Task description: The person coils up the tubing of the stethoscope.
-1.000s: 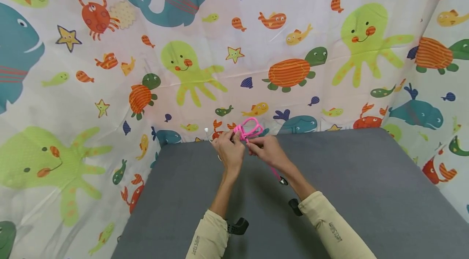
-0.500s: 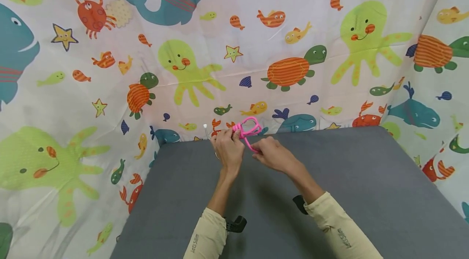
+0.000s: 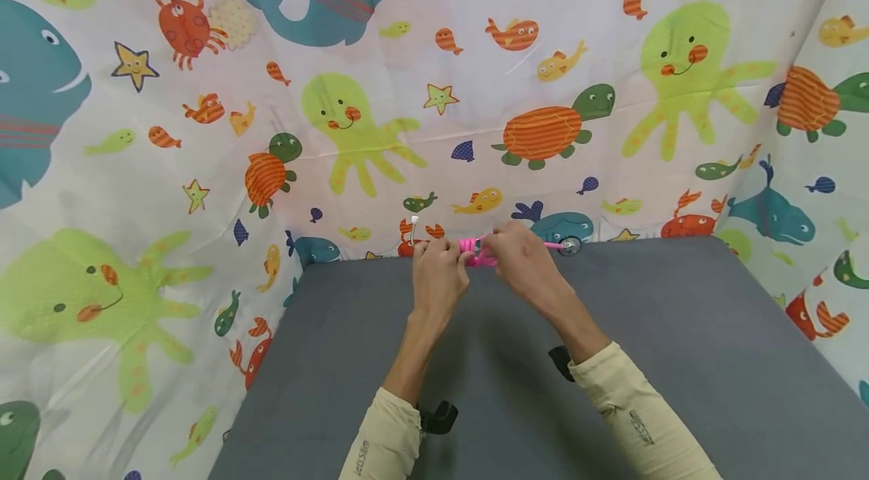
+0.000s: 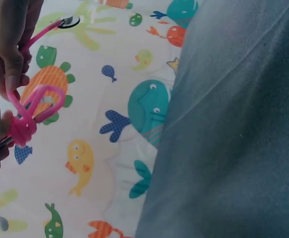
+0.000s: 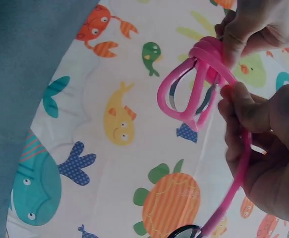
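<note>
A stethoscope with pink tubing (image 3: 468,245) is held up in front of me, its tube wound round itself in coils (image 5: 207,52) with a loop sticking out. My left hand (image 3: 437,276) grips the wound part near the metal ear tubes. One white eartip (image 3: 415,220) pokes out above that hand. With thumb and fingers, my right hand (image 3: 529,265) pinches the tube's free length close beside the coils. Beyond it the tube runs on to the round chestpiece (image 3: 570,246), which hangs free in the right wrist view. Part of the ear tubes is hidden by the left hand.
Below the hands spreads a grey tabletop (image 3: 611,359). Behind and at both sides hangs a white curtain (image 3: 448,163) printed with sea animals, meeting the table's far edge. A dark wrist device (image 3: 440,417) sits by the left sleeve.
My right hand drew the tube toward me and down, then brought it back up over the coils. The chestpiece, hidden half a second ago, now shows at the right. The left hand shifted slightly right.
</note>
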A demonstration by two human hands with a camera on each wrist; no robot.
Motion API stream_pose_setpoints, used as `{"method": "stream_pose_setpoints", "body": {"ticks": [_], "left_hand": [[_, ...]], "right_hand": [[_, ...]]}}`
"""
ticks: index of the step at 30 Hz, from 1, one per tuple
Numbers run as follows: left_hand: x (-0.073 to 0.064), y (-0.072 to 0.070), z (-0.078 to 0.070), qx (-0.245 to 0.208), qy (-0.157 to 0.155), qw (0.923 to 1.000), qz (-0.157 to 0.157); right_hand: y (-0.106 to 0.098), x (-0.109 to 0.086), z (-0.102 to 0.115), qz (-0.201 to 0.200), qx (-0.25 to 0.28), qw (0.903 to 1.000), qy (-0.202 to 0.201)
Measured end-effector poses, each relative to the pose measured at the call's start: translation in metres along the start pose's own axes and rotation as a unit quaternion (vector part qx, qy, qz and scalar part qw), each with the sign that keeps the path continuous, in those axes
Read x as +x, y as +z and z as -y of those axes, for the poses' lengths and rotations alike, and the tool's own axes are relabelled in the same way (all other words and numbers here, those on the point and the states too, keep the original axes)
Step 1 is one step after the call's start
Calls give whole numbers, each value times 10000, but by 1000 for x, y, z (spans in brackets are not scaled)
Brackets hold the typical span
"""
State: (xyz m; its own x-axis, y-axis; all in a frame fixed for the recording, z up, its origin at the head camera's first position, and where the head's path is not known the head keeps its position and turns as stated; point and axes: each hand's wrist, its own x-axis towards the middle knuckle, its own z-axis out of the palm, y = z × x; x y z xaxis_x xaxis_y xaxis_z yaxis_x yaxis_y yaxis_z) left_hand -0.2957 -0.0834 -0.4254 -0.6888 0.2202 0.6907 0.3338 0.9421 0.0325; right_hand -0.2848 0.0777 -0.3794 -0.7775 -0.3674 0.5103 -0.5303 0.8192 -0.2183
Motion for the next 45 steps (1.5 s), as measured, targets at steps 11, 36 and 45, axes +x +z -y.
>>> {"method": "stream_pose_setpoints", "body": {"ticks": [11,36,45], "left_hand": [[-6,3,10,-1084,721,9909,349],[-15,-4,28,-3217,778,9429,385],[-11,-8,22,-3462,422,9369,247]], "right_hand": [[14,-3,-12,-910,89,9955,-268],[6,-1,-45,-365,1740,9838,242],[19,-14,-52,-59,2030,9759,799]]}}
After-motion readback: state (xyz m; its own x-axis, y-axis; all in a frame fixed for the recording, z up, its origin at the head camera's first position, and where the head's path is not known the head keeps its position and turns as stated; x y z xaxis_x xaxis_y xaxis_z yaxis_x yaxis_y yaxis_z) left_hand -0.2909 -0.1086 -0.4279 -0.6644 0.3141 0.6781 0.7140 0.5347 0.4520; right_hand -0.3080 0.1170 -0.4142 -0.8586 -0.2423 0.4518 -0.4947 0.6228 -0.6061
